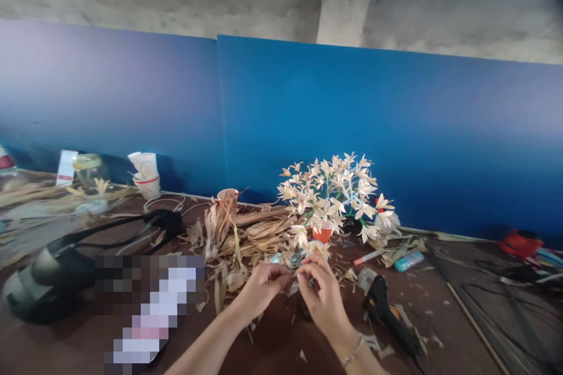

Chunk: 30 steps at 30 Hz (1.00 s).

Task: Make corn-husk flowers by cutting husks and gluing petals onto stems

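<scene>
My left hand [268, 286] and my right hand [320, 286] meet near the middle of the brown table, fingertips pinched close together. What lies between the fingertips is too small and blurred to name. Just behind them stands a large bunch of cream-coloured flowers [328, 193] with green stems, above an orange cup [322, 232]. A single pale flower [315, 248] shows right above my right fingers. A bracelet circles my right wrist.
Dried husks [264, 231] lie behind my left hand. A black glue gun [389, 316] is right of my right hand, near a blue packet [409, 261] and an orange-tipped pen [368, 257]. Paper cups [147, 179], a glass jar [90, 171] and a black headset-like object [48, 281] are on the left.
</scene>
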Each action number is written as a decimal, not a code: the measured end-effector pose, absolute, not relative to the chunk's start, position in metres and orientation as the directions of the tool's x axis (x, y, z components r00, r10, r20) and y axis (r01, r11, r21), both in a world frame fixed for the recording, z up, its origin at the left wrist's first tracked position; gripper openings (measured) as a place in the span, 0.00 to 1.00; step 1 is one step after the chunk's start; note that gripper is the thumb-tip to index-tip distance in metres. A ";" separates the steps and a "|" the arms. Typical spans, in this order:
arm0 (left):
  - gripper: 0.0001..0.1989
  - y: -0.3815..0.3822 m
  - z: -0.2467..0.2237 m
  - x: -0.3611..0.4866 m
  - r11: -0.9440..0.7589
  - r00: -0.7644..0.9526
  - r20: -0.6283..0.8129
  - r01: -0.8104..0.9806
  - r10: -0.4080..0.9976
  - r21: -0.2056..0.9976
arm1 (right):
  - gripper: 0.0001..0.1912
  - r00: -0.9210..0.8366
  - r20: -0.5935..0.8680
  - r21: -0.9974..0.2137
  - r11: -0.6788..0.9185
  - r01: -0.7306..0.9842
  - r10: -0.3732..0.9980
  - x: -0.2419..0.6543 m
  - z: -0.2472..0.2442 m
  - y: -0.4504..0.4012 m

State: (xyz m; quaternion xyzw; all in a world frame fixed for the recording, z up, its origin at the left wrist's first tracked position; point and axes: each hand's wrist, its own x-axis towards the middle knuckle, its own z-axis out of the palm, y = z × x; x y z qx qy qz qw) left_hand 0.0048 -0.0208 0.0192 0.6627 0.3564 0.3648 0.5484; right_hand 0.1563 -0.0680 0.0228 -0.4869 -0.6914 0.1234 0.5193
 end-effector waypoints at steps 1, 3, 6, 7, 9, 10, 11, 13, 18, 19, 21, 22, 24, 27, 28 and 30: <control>0.16 -0.021 0.019 0.005 -0.152 0.477 0.097 0.078 0.873 0.985 | 0.06 0.006 0.587 -0.688 0.495 0.531 0.809 0.156 0.022 -0.067; 0.17 -0.022 0.018 0.004 -0.137 0.483 0.085 0.075 0.872 0.988 | 0.07 -0.021 0.566 -0.701 0.495 0.514 0.824 0.156 0.022 -0.067; 0.19 -0.023 0.016 0.004 -0.051 0.504 0.013 0.062 0.864 0.997 | 0.08 -0.052 0.528 -0.722 0.480 0.499 0.848 0.155 0.022 -0.068; 0.19 -0.024 0.016 0.003 -0.009 0.509 -0.020 0.055 0.860 0.998 | 0.08 -0.048 0.508 -0.739 0.464 0.488 0.860 0.155 0.023 -0.068; 0.20 -0.025 0.017 0.003 0.077 0.515 -0.077 0.022 0.854 0.997 | 0.06 -0.025 0.482 -0.773 0.439 0.457 0.876 0.155 0.024 -0.069; 0.20 -0.025 0.017 0.003 0.117 0.521 -0.098 -0.004 0.848 0.993 | 0.06 -0.016 0.475 -0.787 0.433 0.439 0.880 0.155 0.024 -0.069; 0.20 -0.026 0.017 0.003 0.151 0.527 -0.113 -0.030 0.842 0.988 | 0.06 -0.010 0.471 -0.798 0.432 0.421 0.882 0.155 0.025 -0.069; 0.20 -0.027 0.018 0.003 0.202 0.550 -0.131 -0.072 0.825 0.977 | 0.05 -0.016 0.468 -0.813 0.438 0.383 0.883 0.155 0.025 -0.069; 0.18 -0.028 0.018 0.002 0.251 0.595 -0.136 -0.114 0.792 0.961 | 0.06 -0.022 0.427 -0.858 0.413 0.304 0.904 0.155 0.027 -0.069; 0.18 -0.028 0.018 0.002 0.258 0.603 -0.139 -0.116 0.785 0.959 | 0.07 -0.017 0.409 -0.868 0.395 0.301 0.912 0.154 0.027 -0.069; 0.18 -0.028 0.020 0.002 0.247 0.615 -0.127 -0.114 0.778 0.962 | 0.08 0.001 0.375 -0.880 0.356 0.315 0.927 0.154 0.028 -0.069; 0.17 -0.028 0.020 0.002 0.223 0.614 -0.110 -0.110 0.781 0.969 | 0.09 0.011 0.365 -0.880 0.342 0.330 0.931 0.154 0.029 -0.070; 0.16 -0.028 0.020 0.003 0.150 0.596 -0.065 -0.094 0.801 0.984 | 0.10 0.021 0.365 -0.871 0.333 0.361 0.931 0.154 0.029 -0.070; 0.14 -0.026 0.017 0.006 0.035 0.542 0.002 -0.058 0.840 0.998 | 0.10 0.012 0.386 -0.859 0.354 0.369 0.923 0.155 0.028 -0.069; 0.14 -0.026 0.016 0.006 0.011 0.528 0.019 -0.052 0.849 0.999 | 0.10 0.013 0.385 -0.862 0.355 0.362 0.923 0.156 0.027 -0.069; 0.14 -0.025 0.015 0.007 -0.010 0.515 0.045 -0.070 0.856 0.998 | 0.08 0.017 0.358 -0.885 0.333 0.325 0.934 0.156 0.024 -0.067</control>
